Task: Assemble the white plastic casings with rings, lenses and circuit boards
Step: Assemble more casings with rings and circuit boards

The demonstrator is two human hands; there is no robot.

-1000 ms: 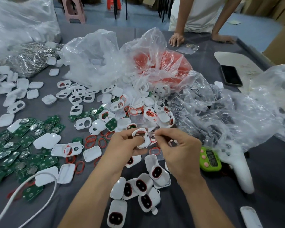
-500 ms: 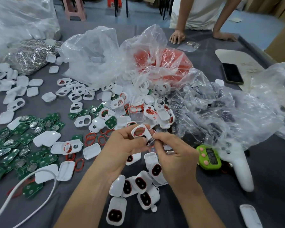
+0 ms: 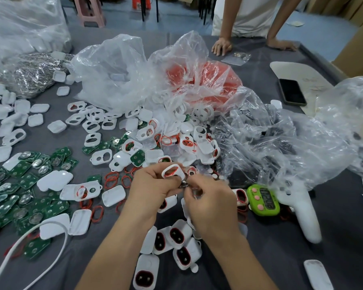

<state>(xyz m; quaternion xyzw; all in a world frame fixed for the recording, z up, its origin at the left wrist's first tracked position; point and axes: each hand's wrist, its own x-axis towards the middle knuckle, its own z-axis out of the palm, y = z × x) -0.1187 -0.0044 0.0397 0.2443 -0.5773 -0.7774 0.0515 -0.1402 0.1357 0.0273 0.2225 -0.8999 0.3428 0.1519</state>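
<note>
My left hand [image 3: 153, 185] grips a white plastic casing [image 3: 172, 171] with a red ring in its opening, held above the table's middle. My right hand [image 3: 210, 204] pinches a small dark piece [image 3: 184, 185] just under that casing; I cannot tell what the piece is. Below my hands lie several assembled casings [image 3: 177, 237] with dark lenses ringed in red. Loose red rings [image 3: 113, 178] and empty white casings [image 3: 102, 158] are scattered to the left. Green circuit boards [image 3: 27, 181] cover the left side.
Crumpled clear plastic bags [image 3: 281, 147] rise at the right and behind the pile, one holding red rings [image 3: 205, 80]. A green timer [image 3: 262, 200], a white handle-shaped device [image 3: 304, 214], a phone [image 3: 291, 92] and a white cable [image 3: 29, 237] lie around. Another person's hand [image 3: 221, 46] rests at the far edge.
The casing in my left hand has turned so its ringed opening faces up, and my right hand has moved in under it with the small piece.
</note>
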